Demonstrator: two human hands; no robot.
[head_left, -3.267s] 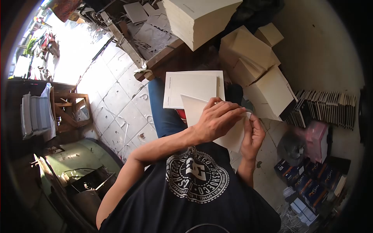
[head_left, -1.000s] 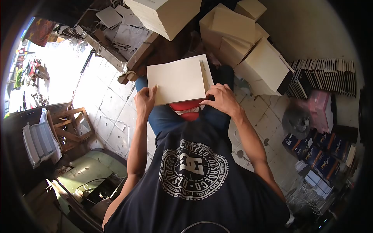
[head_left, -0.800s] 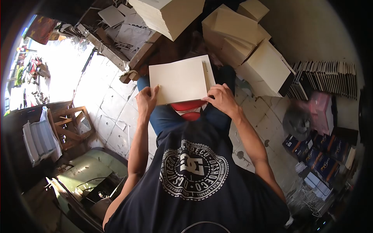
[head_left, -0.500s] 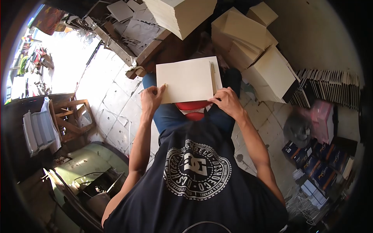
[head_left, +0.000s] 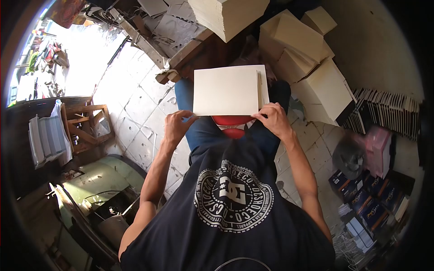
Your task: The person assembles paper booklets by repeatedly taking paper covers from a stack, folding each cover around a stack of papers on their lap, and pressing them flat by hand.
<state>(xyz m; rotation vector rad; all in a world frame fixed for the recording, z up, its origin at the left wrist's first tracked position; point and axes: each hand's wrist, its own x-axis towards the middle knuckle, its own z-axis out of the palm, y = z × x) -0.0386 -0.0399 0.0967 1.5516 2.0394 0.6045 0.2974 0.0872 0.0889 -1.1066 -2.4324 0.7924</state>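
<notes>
A small stack of cream paper sheets (head_left: 226,91) lies across my lap, above a red seat (head_left: 231,121). Its top sheet is narrower, so a strip of the layer below shows along the right side. At the near left corner, my left hand (head_left: 177,126) is closed, thumb and fingertips pinching the edge. My right hand (head_left: 275,119) grips the near edge toward the right corner, thumb against the fingers. How many layers each hand holds cannot be seen.
Large cream paper stacks (head_left: 332,90) stand ahead on the right, with another tall block (head_left: 230,18) straight ahead. A wooden bin (head_left: 181,34) holds paper scraps. Dark-edged boards (head_left: 391,115) line the right wall. A green metal machine (head_left: 101,180) stands left.
My left thumb has moved off the top sheet's face, down to the near left corner. My right hand stays at the near right edge. The whole view has shifted slightly.
</notes>
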